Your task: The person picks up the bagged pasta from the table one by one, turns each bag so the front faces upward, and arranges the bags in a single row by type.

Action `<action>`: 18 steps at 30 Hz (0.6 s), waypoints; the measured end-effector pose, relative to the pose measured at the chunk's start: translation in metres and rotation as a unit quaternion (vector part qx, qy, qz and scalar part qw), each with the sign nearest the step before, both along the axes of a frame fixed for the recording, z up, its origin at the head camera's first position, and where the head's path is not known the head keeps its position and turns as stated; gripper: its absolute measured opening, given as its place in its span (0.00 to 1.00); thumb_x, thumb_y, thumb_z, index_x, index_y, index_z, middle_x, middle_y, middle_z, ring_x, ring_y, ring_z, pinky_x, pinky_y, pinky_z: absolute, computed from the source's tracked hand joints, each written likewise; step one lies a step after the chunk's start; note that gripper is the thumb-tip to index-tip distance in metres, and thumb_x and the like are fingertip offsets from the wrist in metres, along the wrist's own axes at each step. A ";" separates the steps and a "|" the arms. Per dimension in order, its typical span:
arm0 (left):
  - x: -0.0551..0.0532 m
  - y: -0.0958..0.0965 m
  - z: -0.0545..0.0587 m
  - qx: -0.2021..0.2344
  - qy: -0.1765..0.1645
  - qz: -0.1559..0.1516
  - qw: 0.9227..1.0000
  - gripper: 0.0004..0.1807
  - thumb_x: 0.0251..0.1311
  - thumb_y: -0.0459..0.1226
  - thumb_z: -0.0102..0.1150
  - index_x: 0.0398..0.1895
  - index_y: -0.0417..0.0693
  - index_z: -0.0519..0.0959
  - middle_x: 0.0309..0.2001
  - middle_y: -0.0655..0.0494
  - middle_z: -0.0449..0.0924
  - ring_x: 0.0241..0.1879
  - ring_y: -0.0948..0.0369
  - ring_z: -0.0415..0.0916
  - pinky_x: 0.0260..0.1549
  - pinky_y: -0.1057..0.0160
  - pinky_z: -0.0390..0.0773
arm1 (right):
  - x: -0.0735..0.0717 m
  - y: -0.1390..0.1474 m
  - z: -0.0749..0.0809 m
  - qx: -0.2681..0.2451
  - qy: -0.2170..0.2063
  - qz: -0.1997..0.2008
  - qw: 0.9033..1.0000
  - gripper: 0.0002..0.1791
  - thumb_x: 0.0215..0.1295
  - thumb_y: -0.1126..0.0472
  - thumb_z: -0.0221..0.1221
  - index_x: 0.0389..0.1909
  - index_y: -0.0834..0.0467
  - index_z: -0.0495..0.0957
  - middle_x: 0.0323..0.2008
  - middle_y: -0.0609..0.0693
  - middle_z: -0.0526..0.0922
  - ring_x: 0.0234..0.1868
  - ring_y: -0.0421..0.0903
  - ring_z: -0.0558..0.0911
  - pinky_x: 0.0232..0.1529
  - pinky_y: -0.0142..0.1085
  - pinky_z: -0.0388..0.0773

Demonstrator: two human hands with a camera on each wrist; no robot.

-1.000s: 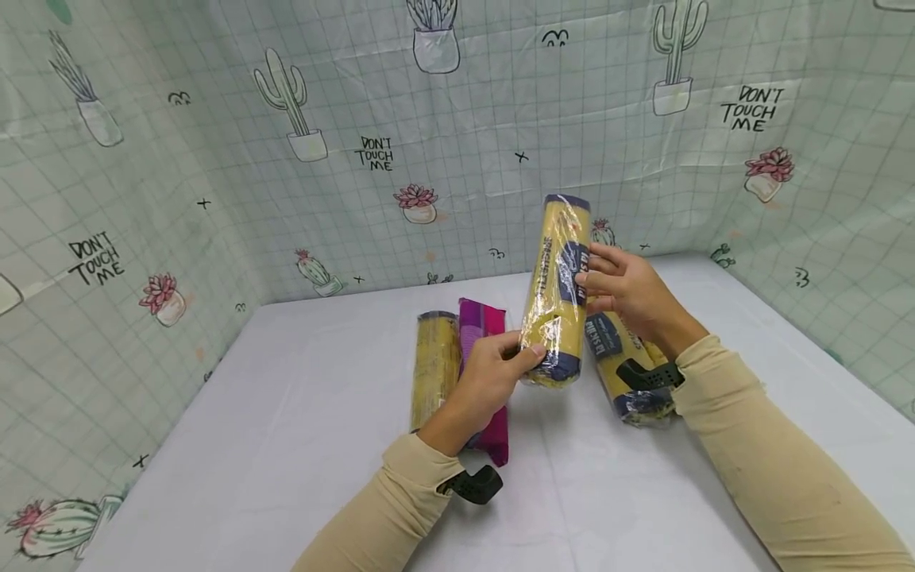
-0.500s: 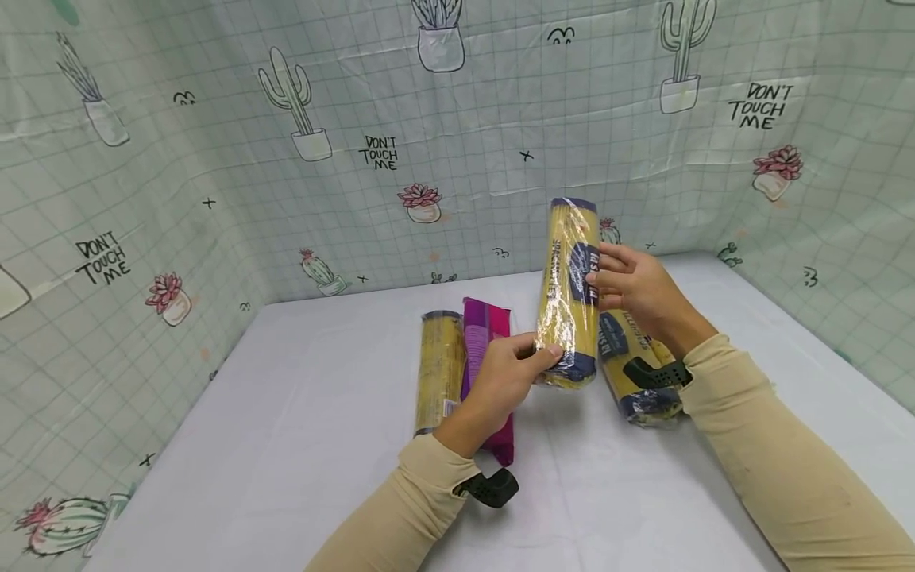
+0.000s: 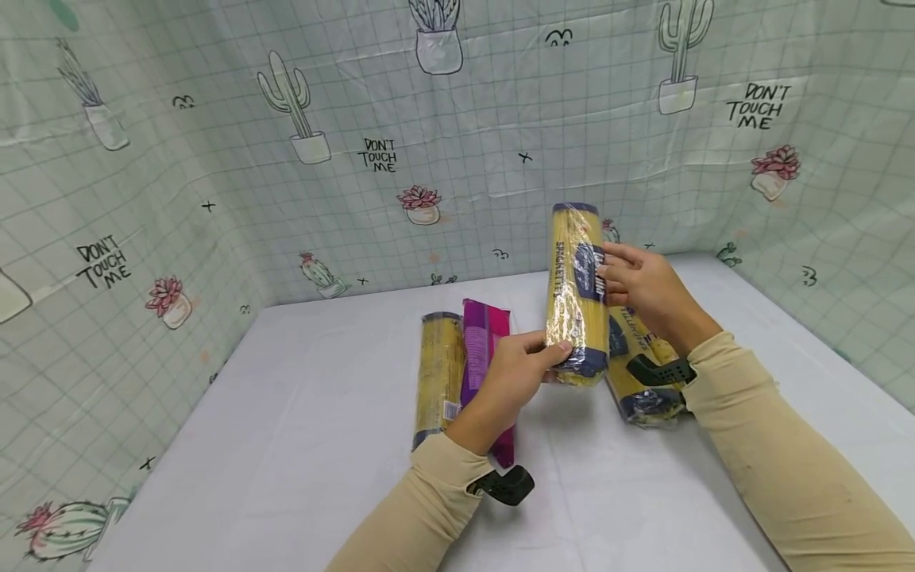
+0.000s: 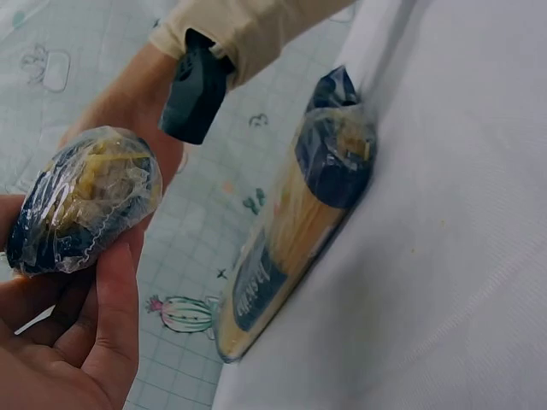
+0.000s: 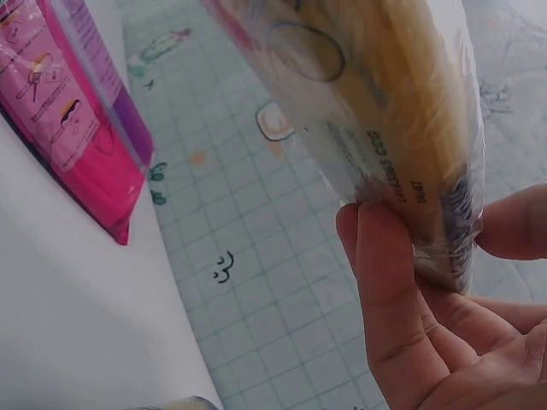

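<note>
Between both hands a spaghetti pack (image 3: 572, 286) is held up above the table, tilted slightly, its label side toward the head camera. My left hand (image 3: 516, 372) grips its lower end, thumb across the front near the dark blue band. At the upper right side, my right hand (image 3: 646, 290) pinches the clear wrapper, with the thumb on the label and fingers behind. In the left wrist view the crumpled end of the held pack (image 4: 90, 201) sits in the fingers. The right wrist view shows fingertips (image 5: 385, 256) pressed against the back of the wrapper.
Left of the hands, a yellow spaghetti pack (image 3: 438, 373) and a purple-pink packet (image 3: 486, 326) lie side by side on the white table (image 3: 322, 445). Another spaghetti pack (image 3: 632, 373) lies beneath the right hand, a yellow packet (image 3: 663, 349) beside it. A patterned cloth (image 3: 465, 199) hangs behind.
The held spaghetti pack has moved slightly right in the head view and turned, so it stands more upright with its label facing the camera more. Both hands keep hold of it.
</note>
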State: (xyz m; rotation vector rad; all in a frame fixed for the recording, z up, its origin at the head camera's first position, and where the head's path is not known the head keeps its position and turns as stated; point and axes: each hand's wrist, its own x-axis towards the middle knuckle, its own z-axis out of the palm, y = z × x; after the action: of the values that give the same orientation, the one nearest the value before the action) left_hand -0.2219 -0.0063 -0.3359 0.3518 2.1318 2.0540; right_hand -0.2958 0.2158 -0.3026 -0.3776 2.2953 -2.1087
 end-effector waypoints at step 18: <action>0.002 0.017 -0.002 0.016 -0.029 0.005 0.999 0.14 0.68 0.42 0.62 0.50 0.44 0.86 0.38 0.56 0.87 0.36 0.62 0.83 0.40 0.63 0.82 | -0.003 0.010 -0.005 0.026 -0.002 -0.041 0.999 0.34 0.78 0.55 0.51 0.77 0.63 0.53 0.59 0.59 0.73 0.42 0.39 0.83 0.42 0.33 0.82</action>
State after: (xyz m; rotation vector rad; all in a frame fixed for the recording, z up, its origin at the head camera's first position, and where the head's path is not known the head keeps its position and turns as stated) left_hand -0.2197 0.0111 -0.3376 0.2829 2.0751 2.0789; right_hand -0.2988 0.2259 -0.3075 -0.2840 2.3979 -2.0772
